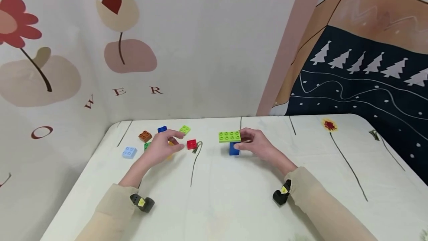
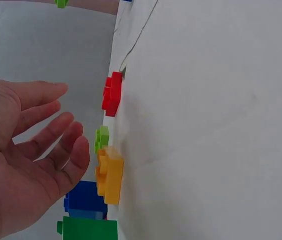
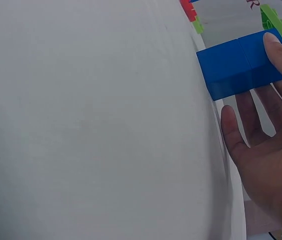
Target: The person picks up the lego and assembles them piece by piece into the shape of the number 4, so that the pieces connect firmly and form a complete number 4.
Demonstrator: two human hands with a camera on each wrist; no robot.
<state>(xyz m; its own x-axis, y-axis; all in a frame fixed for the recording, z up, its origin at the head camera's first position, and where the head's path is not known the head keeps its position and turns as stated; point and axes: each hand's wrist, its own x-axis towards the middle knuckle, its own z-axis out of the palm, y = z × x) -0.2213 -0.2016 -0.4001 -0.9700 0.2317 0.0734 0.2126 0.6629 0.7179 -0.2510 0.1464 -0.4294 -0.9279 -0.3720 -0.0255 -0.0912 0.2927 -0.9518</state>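
Observation:
My right hand (image 1: 255, 144) pinches a stack of blue bricks (image 1: 234, 149) topped by a long lime green brick (image 1: 229, 136). In the right wrist view the thumb lies on the blue bricks (image 3: 243, 64) and fingers are behind them. My left hand (image 1: 162, 147) hovers over loose bricks, its fingers relaxed and apart. Beneath it in the head view a yellow brick (image 1: 170, 155) is partly hidden. The left wrist view has that yellow brick (image 2: 110, 175) beside the fingertips, holding nothing, with a red brick (image 2: 112, 94) farther along.
Around the left hand lie a light blue brick (image 1: 129, 152), an orange-brown brick (image 1: 145, 136), a dark blue brick (image 1: 162, 129), a small lime brick (image 1: 185, 129) and a partly covered green brick (image 1: 147, 145). A printed cloth covers the table (image 1: 214, 203); a curtain hangs behind.

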